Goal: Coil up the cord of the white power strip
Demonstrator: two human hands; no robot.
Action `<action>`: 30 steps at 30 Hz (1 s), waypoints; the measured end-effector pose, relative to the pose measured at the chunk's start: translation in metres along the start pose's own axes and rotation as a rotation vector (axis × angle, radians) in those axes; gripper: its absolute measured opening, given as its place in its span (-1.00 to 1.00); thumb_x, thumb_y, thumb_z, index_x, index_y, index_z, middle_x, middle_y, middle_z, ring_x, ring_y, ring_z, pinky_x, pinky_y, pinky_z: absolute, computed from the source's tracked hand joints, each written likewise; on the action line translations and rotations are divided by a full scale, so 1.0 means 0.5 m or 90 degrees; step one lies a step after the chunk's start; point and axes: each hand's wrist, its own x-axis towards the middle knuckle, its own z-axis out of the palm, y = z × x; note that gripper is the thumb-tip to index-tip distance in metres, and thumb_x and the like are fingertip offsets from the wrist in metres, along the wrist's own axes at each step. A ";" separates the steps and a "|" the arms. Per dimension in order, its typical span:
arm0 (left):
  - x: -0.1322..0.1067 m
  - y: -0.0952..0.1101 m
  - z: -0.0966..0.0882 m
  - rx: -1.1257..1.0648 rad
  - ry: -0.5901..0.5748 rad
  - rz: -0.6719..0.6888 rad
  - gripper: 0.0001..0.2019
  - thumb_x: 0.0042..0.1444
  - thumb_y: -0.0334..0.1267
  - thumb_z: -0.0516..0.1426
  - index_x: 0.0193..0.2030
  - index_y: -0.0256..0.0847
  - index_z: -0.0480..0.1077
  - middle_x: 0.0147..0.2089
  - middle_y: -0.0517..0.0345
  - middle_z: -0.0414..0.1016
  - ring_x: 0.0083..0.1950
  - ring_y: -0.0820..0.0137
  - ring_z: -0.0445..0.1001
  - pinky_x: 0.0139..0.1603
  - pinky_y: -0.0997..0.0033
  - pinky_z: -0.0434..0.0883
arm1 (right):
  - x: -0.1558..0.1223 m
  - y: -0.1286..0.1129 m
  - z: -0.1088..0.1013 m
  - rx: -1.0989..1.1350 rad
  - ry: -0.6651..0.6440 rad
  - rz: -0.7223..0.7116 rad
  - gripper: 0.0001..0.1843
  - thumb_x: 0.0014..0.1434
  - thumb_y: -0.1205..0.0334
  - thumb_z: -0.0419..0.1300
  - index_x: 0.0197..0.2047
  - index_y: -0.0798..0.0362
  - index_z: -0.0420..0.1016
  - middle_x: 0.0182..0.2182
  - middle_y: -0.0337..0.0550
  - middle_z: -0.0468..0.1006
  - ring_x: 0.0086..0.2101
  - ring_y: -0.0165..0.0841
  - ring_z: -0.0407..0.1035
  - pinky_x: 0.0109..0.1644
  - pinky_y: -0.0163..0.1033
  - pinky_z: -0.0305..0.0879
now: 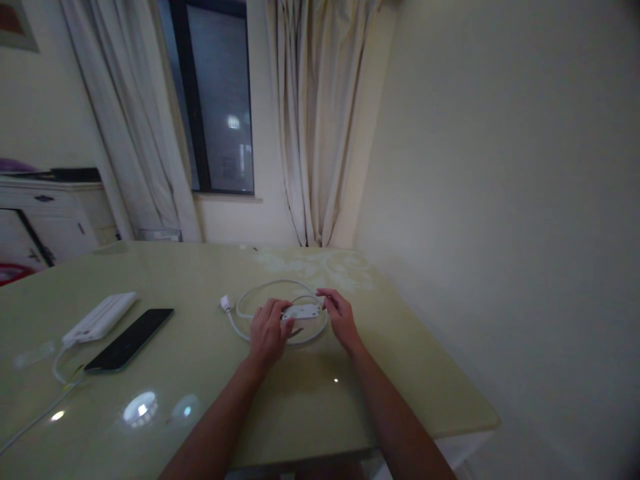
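Note:
A small white power strip (302, 312) lies in the middle of the table, inside loose loops of its own white cable (270, 285). My left hand (269, 330) is closed around the left end of the strip, with the thumb at its near edge. At the strip's right end, my right hand (339, 316) has its fingers bent at the cable loop; what they pinch there is too small to make out. The cable's white plug (226, 303) rests on the table to the left of my left hand.
A white power bank (101, 319) and a black phone (130, 340) lie on the left of the glossy table (200, 413), with a white charging cord (37, 420) beside them. A wall (500, 200) runs along the right side. Curtains (320, 120) hang behind.

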 end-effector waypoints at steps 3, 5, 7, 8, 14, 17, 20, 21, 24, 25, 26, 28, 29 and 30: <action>-0.002 0.004 -0.003 -0.029 0.004 0.025 -0.50 0.42 0.05 -0.21 -0.09 -0.22 0.43 -0.17 -0.02 0.49 -0.20 0.25 0.43 -0.13 0.26 0.25 | -0.007 -0.003 0.012 -0.035 -0.062 -0.018 -0.69 0.19 0.29 0.05 -0.23 0.00 0.65 -0.27 -0.16 0.65 -0.26 -0.31 0.45 -0.11 -0.23 0.33; -0.003 0.004 -0.005 -0.040 0.006 0.036 -0.49 0.43 0.02 -0.24 -0.14 -0.21 0.44 -0.21 -0.01 0.49 -0.23 0.26 0.42 -0.15 0.25 0.23 | -0.006 0.003 0.017 -0.035 -0.066 0.000 -0.68 0.15 0.31 0.04 -0.28 0.01 0.65 -0.34 -0.16 0.65 -0.34 -0.33 0.43 -0.18 -0.24 0.33; -0.002 0.004 -0.006 -0.047 0.006 0.042 -0.50 0.43 -0.02 -0.24 -0.17 -0.21 0.44 -0.23 0.01 0.49 -0.24 0.27 0.42 -0.16 0.25 0.23 | -0.001 0.014 0.016 -0.002 -0.016 0.035 -0.65 0.13 0.30 0.04 -0.14 0.02 0.63 -0.31 -0.16 0.64 -0.42 -0.37 0.38 -0.27 -0.26 0.32; -0.002 0.004 -0.006 -0.047 0.007 0.042 -0.51 0.43 -0.03 -0.23 -0.18 -0.20 0.44 -0.24 0.01 0.49 -0.24 0.27 0.42 -0.16 0.25 0.23 | 0.003 0.019 0.013 0.015 0.022 0.055 -0.64 0.13 0.28 0.06 -0.08 0.03 0.60 -0.29 -0.16 0.64 -0.46 -0.38 0.35 -0.33 -0.28 0.30; 0.000 0.005 -0.002 -0.026 0.023 -0.005 -0.58 0.43 -0.07 -0.16 -0.13 -0.20 0.46 -0.18 0.01 0.52 -0.19 0.27 0.44 -0.13 0.26 0.24 | 0.003 0.016 -0.004 0.082 0.028 0.087 -0.52 0.33 -0.09 -0.03 -0.07 0.05 0.58 -0.37 -0.12 0.60 -0.54 -0.41 0.22 -0.47 -0.30 0.14; -0.001 0.001 0.003 -0.010 0.043 -0.044 -0.60 0.43 -0.07 -0.13 -0.11 -0.20 0.46 -0.16 0.00 0.51 -0.17 0.27 0.44 -0.13 0.26 0.25 | -0.016 -0.006 0.008 0.075 -0.074 -0.023 -0.30 0.36 -0.32 -0.16 -0.03 0.02 0.60 -0.34 -0.11 0.56 -0.39 -0.34 0.35 -0.32 -0.26 0.24; -0.001 0.000 0.007 -0.006 0.049 -0.070 -0.60 0.43 -0.07 -0.14 -0.11 -0.21 0.45 -0.16 0.00 0.51 -0.16 0.26 0.44 -0.13 0.25 0.27 | -0.030 -0.022 0.026 0.040 -0.151 -0.073 -0.36 0.21 -0.35 0.15 0.09 -0.01 0.52 -0.25 -0.15 0.55 -0.32 -0.33 0.37 -0.27 -0.26 0.28; -0.001 0.000 0.008 -0.010 0.041 -0.076 -0.60 0.43 -0.07 -0.14 -0.11 -0.20 0.46 -0.16 0.00 0.51 -0.16 0.26 0.44 -0.13 0.25 0.28 | -0.032 -0.024 0.031 0.031 -0.154 -0.067 -0.38 0.14 -0.28 0.27 0.09 -0.02 0.50 -0.23 -0.16 0.55 -0.33 -0.34 0.37 -0.27 -0.27 0.28; 0.001 0.001 0.008 -0.041 -0.001 -0.076 -0.61 0.44 -0.13 -0.16 -0.05 -0.19 0.45 -0.11 -0.01 0.52 -0.10 0.26 0.45 -0.07 0.25 0.32 | -0.029 -0.023 0.040 0.058 -0.113 -0.018 -0.49 0.06 -0.08 0.41 -0.01 0.00 0.48 -0.26 -0.20 0.54 -0.36 -0.39 0.37 -0.30 -0.32 0.30; 0.003 0.000 0.007 -0.050 -0.012 -0.066 -0.62 0.44 -0.16 -0.17 0.00 -0.19 0.45 -0.06 -0.02 0.52 -0.05 0.26 0.45 -0.01 0.23 0.33 | -0.026 -0.021 0.041 0.094 -0.092 0.006 -0.53 0.06 -0.06 0.40 -0.04 0.00 0.48 -0.28 -0.22 0.53 -0.37 -0.40 0.38 -0.30 -0.32 0.31; 0.006 -0.004 0.006 -0.052 -0.015 -0.054 -0.63 0.43 -0.19 -0.16 0.06 -0.19 0.43 -0.01 -0.04 0.52 0.02 0.25 0.45 0.06 0.21 0.33 | -0.022 -0.019 0.040 0.136 -0.067 0.033 -0.55 0.07 -0.06 0.39 -0.06 0.00 0.47 -0.31 -0.23 0.53 -0.38 -0.40 0.39 -0.30 -0.32 0.33; 0.011 -0.018 0.004 -0.031 0.014 -0.047 -0.65 0.41 -0.23 -0.12 0.16 -0.20 0.38 0.08 -0.08 0.50 0.13 0.20 0.41 0.16 0.14 0.31 | -0.012 -0.012 0.036 0.216 -0.002 0.091 -0.56 0.08 -0.08 0.37 -0.09 0.01 0.44 -0.35 -0.24 0.54 -0.41 -0.39 0.44 -0.32 -0.31 0.36; 0.014 -0.028 0.003 -0.008 0.041 -0.060 -0.65 0.39 -0.24 -0.09 0.18 -0.20 0.37 0.10 -0.09 0.50 0.14 0.17 0.41 0.19 0.10 0.30 | -0.007 -0.008 0.033 0.248 0.039 0.118 -0.56 0.08 -0.09 0.36 -0.12 0.02 0.43 -0.36 -0.23 0.55 -0.42 -0.38 0.47 -0.33 -0.31 0.36; 0.016 -0.039 0.003 0.017 0.067 -0.087 -0.66 0.37 -0.25 -0.07 0.17 -0.21 0.37 0.09 -0.11 0.50 0.13 0.15 0.41 0.18 0.08 0.30 | -0.001 -0.003 0.029 0.274 0.084 0.142 -0.56 0.08 -0.10 0.35 -0.14 0.03 0.42 -0.37 -0.21 0.57 -0.43 -0.37 0.49 -0.34 -0.32 0.36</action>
